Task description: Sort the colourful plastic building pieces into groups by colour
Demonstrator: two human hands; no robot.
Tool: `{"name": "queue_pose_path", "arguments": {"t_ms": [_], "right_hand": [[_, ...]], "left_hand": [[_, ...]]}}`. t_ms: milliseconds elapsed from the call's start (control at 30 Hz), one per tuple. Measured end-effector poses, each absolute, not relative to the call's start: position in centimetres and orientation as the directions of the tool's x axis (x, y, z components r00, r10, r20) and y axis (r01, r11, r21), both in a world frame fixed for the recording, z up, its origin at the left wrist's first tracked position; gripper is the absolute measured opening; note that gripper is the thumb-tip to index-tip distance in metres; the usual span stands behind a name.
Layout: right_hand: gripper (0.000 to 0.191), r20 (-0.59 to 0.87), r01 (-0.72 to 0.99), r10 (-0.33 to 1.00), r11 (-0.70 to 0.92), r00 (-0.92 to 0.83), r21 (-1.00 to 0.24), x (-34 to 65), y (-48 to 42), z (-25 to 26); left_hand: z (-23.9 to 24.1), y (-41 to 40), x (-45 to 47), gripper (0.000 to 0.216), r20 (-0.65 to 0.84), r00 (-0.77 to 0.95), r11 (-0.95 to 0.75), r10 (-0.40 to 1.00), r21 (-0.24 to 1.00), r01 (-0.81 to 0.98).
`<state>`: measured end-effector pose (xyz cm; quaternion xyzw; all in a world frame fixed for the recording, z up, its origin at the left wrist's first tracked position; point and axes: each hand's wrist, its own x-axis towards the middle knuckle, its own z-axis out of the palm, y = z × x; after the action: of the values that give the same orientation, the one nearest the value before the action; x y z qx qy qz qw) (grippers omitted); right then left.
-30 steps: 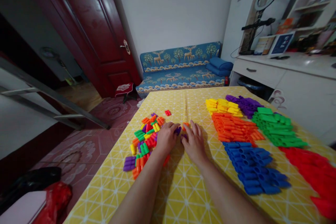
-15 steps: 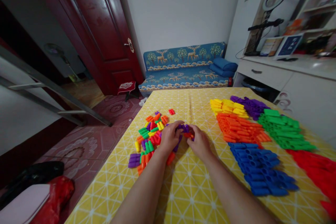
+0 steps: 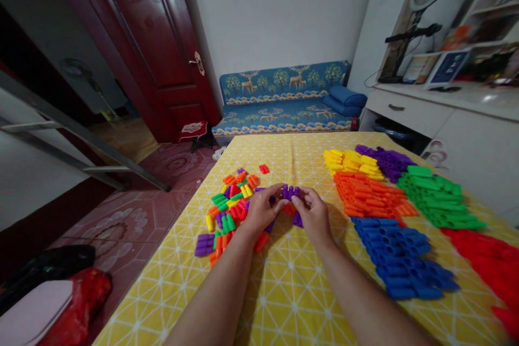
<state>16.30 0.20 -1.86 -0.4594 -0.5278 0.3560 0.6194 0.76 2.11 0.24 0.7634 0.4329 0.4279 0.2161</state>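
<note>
Between my two hands is a purple toy block [image 3: 291, 192] made of short joined tubes, held a little above the table. My left hand [image 3: 263, 206] pinches its left side, and my right hand [image 3: 313, 211] grips its right side with thumb and fingers. Below the hands lie another purple block [image 3: 298, 220] and an orange-red one [image 3: 288, 209], both partly hidden. Close by my left hand spreads a loose pile of mixed tube blocks [image 3: 231, 201] in orange, green, yellow, red and purple.
On the yellow patterned tablecloth [image 3: 279, 303], sorted heaps lie at the right: yellow [image 3: 351, 164], purple [image 3: 385, 162], orange [image 3: 368, 195], green [image 3: 438, 197], blue [image 3: 401, 257] and red [image 3: 484, 262]. A blue sofa [image 3: 284, 102] stands beyond the table, a white cabinet [image 3: 430, 124] to the right.
Both hands have lifted the purple block slightly, and it shows more clearly between the fingertips. Another purple block now shows below my right hand. The view has shifted a little.
</note>
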Motion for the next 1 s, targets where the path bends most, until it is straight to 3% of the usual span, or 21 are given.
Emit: {"name": "queue_pose_path", "arguments": {"t_ms": [167, 300, 400, 633, 867, 1000], "right_hand": [[0.026, 0.302, 0.134, 0.943, 0.285, 0.137, -0.949, 15.9, 0.0, -1.9], [0.040, 0.531, 0.336, 0.835, 0.464, 0.144, -0.820, 15.9, -0.3, -1.5], [0.048, 0.625, 0.409, 0.781, 0.565, 0.016, -0.716, 15.9, -0.5, -1.3], [0.040, 0.643, 0.530, 0.764, 0.567, -0.053, -0.630, 15.8, -0.7, -1.3], [0.046, 0.634, 0.698, 0.762, 0.526, -0.132, -0.486, 15.8, -0.9, -1.0], [0.046, 0.654, 0.726, 0.751, 0.498, -0.088, -0.474, 15.8, -1.3, -0.7]], "left_hand": [[0.4, 2.0, 0.8, 0.030, 0.504, 0.180, -0.530, 0.845, 0.743, 0.409], [0.7, 1.8, 0.8, 0.024, 0.510, 0.165, -0.527, 0.844, 0.736, 0.425], [0.8, 1.7, 0.8, 0.023, 0.509, 0.169, -0.526, 0.844, 0.724, 0.446], [0.7, 1.6, 0.8, 0.025, 0.474, 0.159, -0.497, 0.866, 0.776, 0.388], [0.8, 1.6, 0.8, 0.024, 0.487, 0.168, -0.511, 0.857, 0.761, 0.400], [0.9, 1.6, 0.8, 0.023, 0.503, 0.162, -0.522, 0.849, 0.754, 0.399]]}}
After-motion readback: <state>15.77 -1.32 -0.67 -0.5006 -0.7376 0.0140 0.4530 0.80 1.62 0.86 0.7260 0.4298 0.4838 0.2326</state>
